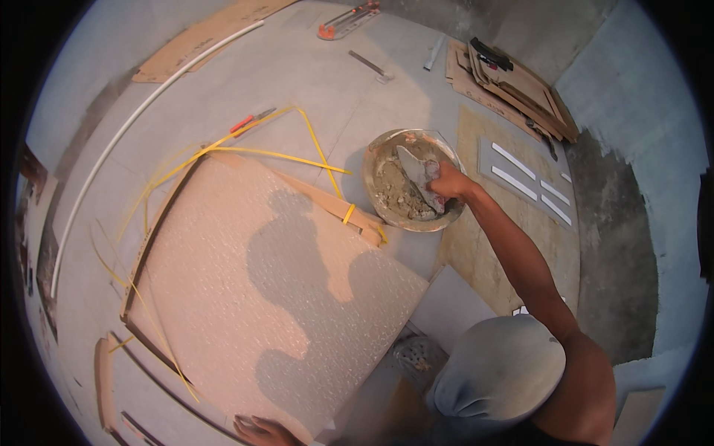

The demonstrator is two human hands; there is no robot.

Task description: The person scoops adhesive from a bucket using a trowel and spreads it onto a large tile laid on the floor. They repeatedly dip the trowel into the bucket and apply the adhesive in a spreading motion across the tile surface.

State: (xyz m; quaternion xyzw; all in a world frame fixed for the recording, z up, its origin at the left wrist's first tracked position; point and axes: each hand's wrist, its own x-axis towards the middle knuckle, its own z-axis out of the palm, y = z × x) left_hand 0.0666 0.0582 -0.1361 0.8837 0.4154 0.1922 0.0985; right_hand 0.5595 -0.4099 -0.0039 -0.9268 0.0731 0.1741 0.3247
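Observation:
At the right of the middle stands a round bucket (370, 165) holding grey wet mortar (393, 195). My right hand (448, 183) reaches into it, closed round a mortar-smeared trowel (414, 169) whose flat blade lies against the mortar. The trowel's handle is mostly hidden by my fingers. A large pale speckled tile (201, 253) lies in front of me on opened cardboard, with my shadow across it. By its near edge is my left hand (262, 430), fingers somewhat apart and holding nothing visible; the lower edge of the picture cuts it off.
Loose yellow strapping (312, 137) and a red-handled knife (245, 123) lie beyond the tile. A long white pipe (126, 134) curves along the left. Cardboard pieces (520, 93) are piled far right, near white strips (513, 183). A tile cutter (346, 21) and a hammer-like tool (368, 64) lie farther off.

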